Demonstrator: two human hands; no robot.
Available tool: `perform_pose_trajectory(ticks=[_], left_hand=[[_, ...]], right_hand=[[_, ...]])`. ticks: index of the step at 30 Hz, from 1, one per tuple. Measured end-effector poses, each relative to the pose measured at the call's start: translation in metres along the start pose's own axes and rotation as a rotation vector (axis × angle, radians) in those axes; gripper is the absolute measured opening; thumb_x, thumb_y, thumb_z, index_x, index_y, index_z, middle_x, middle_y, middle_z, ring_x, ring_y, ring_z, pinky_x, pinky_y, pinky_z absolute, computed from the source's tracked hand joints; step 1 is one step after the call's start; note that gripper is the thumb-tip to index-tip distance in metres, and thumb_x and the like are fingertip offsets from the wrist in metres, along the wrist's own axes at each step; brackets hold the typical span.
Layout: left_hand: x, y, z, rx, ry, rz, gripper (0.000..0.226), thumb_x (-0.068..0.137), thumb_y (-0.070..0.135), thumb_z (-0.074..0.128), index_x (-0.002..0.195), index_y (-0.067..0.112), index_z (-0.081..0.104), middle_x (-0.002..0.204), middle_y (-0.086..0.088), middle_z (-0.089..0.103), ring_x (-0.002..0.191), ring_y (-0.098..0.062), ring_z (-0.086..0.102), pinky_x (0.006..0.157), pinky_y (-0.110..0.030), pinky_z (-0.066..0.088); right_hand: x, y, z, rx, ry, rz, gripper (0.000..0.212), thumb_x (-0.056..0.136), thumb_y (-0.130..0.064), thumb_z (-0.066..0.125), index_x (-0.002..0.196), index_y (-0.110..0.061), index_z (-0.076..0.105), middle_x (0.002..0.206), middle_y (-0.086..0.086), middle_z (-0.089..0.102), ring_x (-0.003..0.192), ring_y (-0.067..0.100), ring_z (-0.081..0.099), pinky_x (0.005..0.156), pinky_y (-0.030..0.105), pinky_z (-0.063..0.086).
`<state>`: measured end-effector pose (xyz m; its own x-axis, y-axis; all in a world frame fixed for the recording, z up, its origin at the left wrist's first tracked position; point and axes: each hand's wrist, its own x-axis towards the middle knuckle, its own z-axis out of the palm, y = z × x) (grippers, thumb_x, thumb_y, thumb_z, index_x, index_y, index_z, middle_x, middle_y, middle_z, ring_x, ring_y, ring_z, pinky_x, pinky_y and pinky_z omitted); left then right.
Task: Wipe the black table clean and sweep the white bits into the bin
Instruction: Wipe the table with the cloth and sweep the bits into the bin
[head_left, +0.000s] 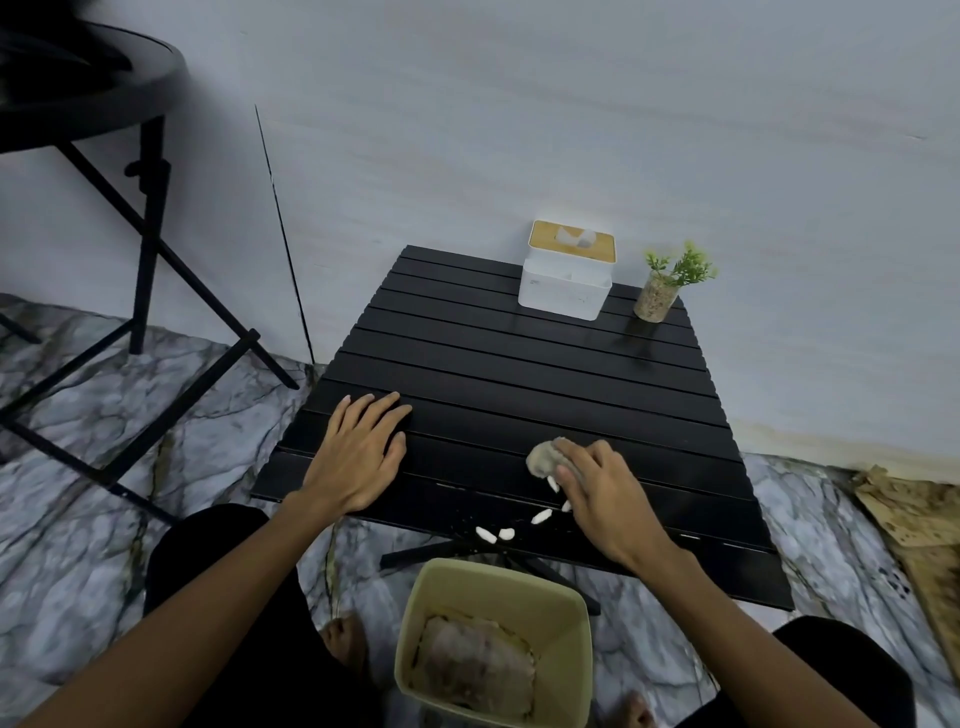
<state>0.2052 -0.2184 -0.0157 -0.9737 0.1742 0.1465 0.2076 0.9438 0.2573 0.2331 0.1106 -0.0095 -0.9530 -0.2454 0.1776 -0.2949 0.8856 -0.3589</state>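
Olive plastic bin sits on the floor at your 6 o'clock, just below the near edge of the black table, with a crumpled greyish wad lying inside. White bits lie in a loose line along that near edge, running from above the bin up toward 1 o'clock, the farthest ones touching or just beside your right hand. That hand is at 1 o'clock from the bin, fingers curled over a grey cloth, holding it down on the slats. Your left hand is at 10 o'clock from the bin, lying flat on the table near its left edge, fingers straight and slightly spread, holding nothing. At the far side, 12 o'clock, a white tissue box with a wooden lid stands against the wall. A small potted plant is just beside it at its 3 o'clock. Marble-look floor all round. Black folding stand at far 10 o'clock.
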Motion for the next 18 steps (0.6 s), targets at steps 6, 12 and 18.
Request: perform_pose_trajectory(ticks=[6,12,18], left_hand=[[0.000,0.000,0.001,0.000,0.002,0.004,0.069,0.091,0.049,0.008,0.146,0.023,0.041,0.156,0.002,0.034,0.146,-0.022,0.024,0.123,-0.043,0.006],[0.000,-0.001,0.000,-0.013,0.001,0.002,0.068,0.092,0.048,0.010,0.146,0.022,0.041,0.156,0.002,0.034,0.146,-0.022,0.024,0.123,-0.043,0.006],[0.001,0.000,0.000,-0.008,-0.007,-0.006,0.062,0.094,0.045,0.015,0.146,0.023,0.040,0.157,0.002,0.034,0.146,-0.021,0.023,0.123,-0.042,0.006]], right_hand=[[-0.035,-0.030,0.002,0.091,-0.033,-0.042,0.045,0.107,-0.037,0.040,0.149,-0.022,0.045,0.106,-0.006,0.044,0.097,0.012,0.049,0.083,0.029,0.050],[-0.033,-0.020,-0.021,0.473,-0.040,0.036,0.032,0.103,-0.038,0.051,0.131,-0.029,0.064,0.111,-0.011,0.064,0.102,0.001,0.062,0.091,0.028,0.054],[-0.011,0.018,-0.029,0.002,0.114,0.271,0.042,0.100,-0.052,0.047,0.138,-0.036,0.058,0.119,-0.003,0.058,0.116,0.025,0.046,0.098,0.045,0.043]])
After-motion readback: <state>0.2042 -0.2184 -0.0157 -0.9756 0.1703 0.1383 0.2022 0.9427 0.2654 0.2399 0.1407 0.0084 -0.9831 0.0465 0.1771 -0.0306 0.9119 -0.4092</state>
